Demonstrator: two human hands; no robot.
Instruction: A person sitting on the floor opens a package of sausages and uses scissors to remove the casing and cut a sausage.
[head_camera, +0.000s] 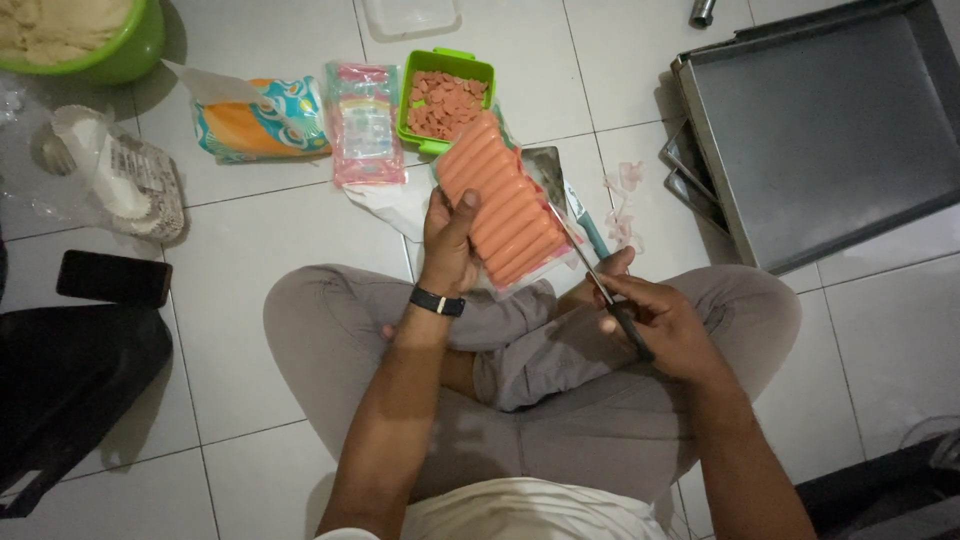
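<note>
I sit cross-legged on a white tiled floor. My left hand (450, 240), with a black band on the wrist, grips a clear plastic pack of orange sausages (505, 200) and holds it tilted above my knees. My right hand (655, 315) holds a pair of scissors (590, 265) whose blades touch the pack's right edge. Just beyond the pack stands a green box (445, 98) filled with sliced sausage rounds.
A stack of grey metal baking trays (830, 130) lies at the right. Two colourful packets (300, 120), a bag of paper cups (130, 180), a green bowl of dough (85, 40), a black phone (113, 278) and a teal-handled knife (585, 215) lie on the floor.
</note>
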